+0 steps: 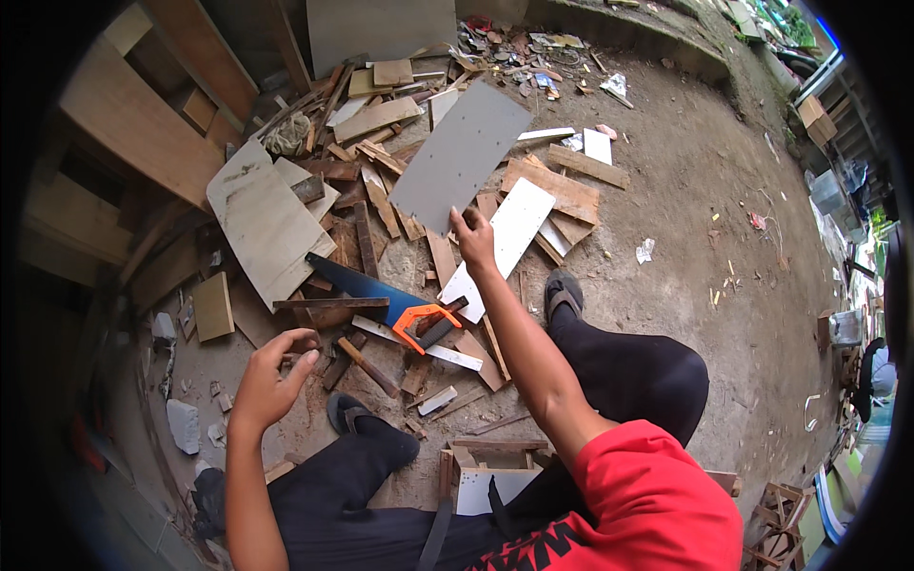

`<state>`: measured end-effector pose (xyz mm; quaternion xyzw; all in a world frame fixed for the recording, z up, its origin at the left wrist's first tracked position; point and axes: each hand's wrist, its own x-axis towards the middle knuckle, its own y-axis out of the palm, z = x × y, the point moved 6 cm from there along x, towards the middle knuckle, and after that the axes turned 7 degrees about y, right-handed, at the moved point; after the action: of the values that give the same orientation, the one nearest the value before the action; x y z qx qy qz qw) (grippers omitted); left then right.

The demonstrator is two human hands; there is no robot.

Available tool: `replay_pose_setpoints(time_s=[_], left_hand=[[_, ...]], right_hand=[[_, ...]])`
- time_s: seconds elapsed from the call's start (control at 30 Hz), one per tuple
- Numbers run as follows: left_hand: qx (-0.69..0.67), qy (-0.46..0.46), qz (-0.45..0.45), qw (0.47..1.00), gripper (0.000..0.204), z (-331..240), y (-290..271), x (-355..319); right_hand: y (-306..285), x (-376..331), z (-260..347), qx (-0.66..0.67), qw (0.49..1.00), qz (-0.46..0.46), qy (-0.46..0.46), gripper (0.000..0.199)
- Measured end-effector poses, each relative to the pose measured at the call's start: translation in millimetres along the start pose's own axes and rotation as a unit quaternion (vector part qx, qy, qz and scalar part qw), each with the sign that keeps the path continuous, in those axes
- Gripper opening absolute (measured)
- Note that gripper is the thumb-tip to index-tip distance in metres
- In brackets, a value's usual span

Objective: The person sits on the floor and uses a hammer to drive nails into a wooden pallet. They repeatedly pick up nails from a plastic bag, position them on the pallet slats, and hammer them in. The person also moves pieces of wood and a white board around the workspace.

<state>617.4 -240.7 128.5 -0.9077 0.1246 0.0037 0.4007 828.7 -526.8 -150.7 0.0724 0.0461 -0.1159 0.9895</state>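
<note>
My right hand (473,240) reaches forward and grips a thin grey board (465,152) by its near edge, thumb and fingers closed on it. The board is rectangular with small dark dots, and slants up over the wood pile. My left hand (274,381) hovers near the ground with loosely curled fingers apart, nothing between them. Ahead of it lies a hand saw (367,285) with a dark blue blade and an orange and black handle (426,328). A hammer (367,366) with a wooden handle rests nearby. Partly under my right forearm is a white board (514,233).
Wood offcuts (381,116) are heaped ahead, with a large pale panel (267,219) on the left. Tall boards (143,124) lean at the far left. Between my legs stands a small wooden frame stool (490,485). Litter dots the dirt floor (705,209) to the right.
</note>
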Motion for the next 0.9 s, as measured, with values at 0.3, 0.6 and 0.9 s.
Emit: replay_pose_setpoints(time_s=[0.3, 0.6, 0.9], left_hand=[[0.146, 0.044, -0.100, 0.983, 0.037, 57.9, 8.1, -77.4], [-0.331, -0.094, -0.260, 0.902, 0.077, 86.3, 2.4, -121.1], [-0.693, -0.048, -0.448, 0.563, 0.036, 141.3, 13.4, -172.7]], right_hand=[[26.2, -174.8, -43.2, 0.025, 0.977, 0.083, 0.196, 0.028], [121.0, -270.5, 170.2, -0.315, 0.871, 0.237, -0.294, 0.026], [217.0, -420.0, 227.6, -0.494, 0.429, 0.366, -0.661, 0.032]])
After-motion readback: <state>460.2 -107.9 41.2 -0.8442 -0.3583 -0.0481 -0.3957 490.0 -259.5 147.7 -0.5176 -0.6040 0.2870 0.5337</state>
